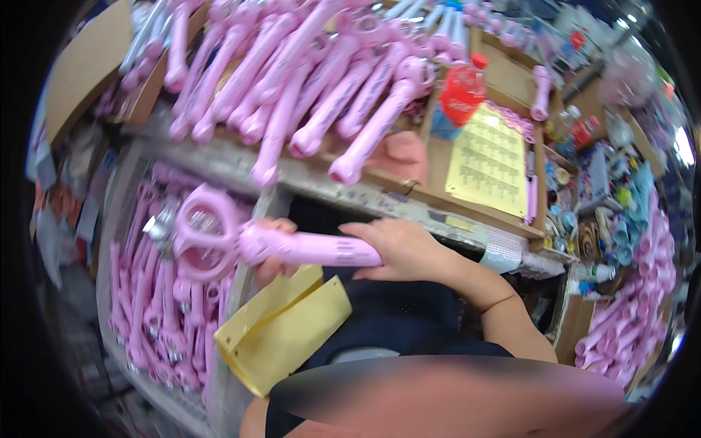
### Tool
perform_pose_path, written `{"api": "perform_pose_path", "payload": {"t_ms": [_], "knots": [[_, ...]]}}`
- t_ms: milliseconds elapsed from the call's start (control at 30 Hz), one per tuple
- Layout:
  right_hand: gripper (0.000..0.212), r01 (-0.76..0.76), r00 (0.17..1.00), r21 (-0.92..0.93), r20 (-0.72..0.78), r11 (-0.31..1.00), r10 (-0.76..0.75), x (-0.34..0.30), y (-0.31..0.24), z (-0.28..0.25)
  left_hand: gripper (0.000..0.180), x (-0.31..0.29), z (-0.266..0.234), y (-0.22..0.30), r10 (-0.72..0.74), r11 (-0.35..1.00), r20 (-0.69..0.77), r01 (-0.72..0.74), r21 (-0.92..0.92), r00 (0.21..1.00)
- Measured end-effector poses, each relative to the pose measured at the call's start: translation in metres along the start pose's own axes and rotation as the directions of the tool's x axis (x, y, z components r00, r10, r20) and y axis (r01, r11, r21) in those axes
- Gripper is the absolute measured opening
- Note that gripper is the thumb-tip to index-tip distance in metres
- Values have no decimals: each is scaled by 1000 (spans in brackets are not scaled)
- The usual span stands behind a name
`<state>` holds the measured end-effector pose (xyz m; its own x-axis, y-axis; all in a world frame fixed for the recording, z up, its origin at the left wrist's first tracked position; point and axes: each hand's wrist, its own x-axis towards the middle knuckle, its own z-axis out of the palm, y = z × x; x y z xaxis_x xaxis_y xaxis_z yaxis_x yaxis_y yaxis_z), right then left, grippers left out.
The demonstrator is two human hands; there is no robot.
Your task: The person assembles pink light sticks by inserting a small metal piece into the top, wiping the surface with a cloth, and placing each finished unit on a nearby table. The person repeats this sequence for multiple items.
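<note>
Both of my hands hold a pink plastic handle with a large ring head (307, 248), lying roughly level in front of me. My left hand (272, 271) is closed around its neck, partly hidden behind it. My right hand (398, 248) grips the far right end with the thumb along the top. A shiny metal-coloured fitting (159, 228) shows beside the ring at its left. Below, a folded yellow sheet (292, 332) with small holes covers my left wrist and part of the forearm; I cannot tell what keeps it there.
At left stands a grey crate (109, 292) with many similar pink pieces (171, 314). More pink handles (292, 80) are heaped across the bench. A red-labelled bottle (461, 95) stands by a printed yellow sheet (488, 160) in a cardboard tray (432, 182). Further pink parts (628, 321) fill the right side.
</note>
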<state>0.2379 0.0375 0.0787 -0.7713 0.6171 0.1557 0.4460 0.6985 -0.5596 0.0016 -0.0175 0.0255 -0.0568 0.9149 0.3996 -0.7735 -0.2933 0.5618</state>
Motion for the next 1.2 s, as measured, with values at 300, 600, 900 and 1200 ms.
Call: {"api": "perform_pose_path", "payload": {"t_ms": [300, 600, 900, 1200], "knots": [[47, -215, 621, 833, -286, 509, 730, -64, 56, -73, 20, 22, -1, -9, -222, 867, -343, 346, 360, 913], [38, -440, 240, 780, -376, 445, 895, -56, 314, -199, 21, 29, -43, 5, 300, 436, -399, 248, 865, 866], [57, -891, -8, 318, -723, 324, 690, -79, 476, -210, 23, 42, -22, -2, 479, 148, -317, 281, 948, 819], [20, 68, 218, 366, -913, 928, 344, -27, 275, -160, 11, 57, 14, -28, 519, -257, 43, 107, 961, 854]]}}
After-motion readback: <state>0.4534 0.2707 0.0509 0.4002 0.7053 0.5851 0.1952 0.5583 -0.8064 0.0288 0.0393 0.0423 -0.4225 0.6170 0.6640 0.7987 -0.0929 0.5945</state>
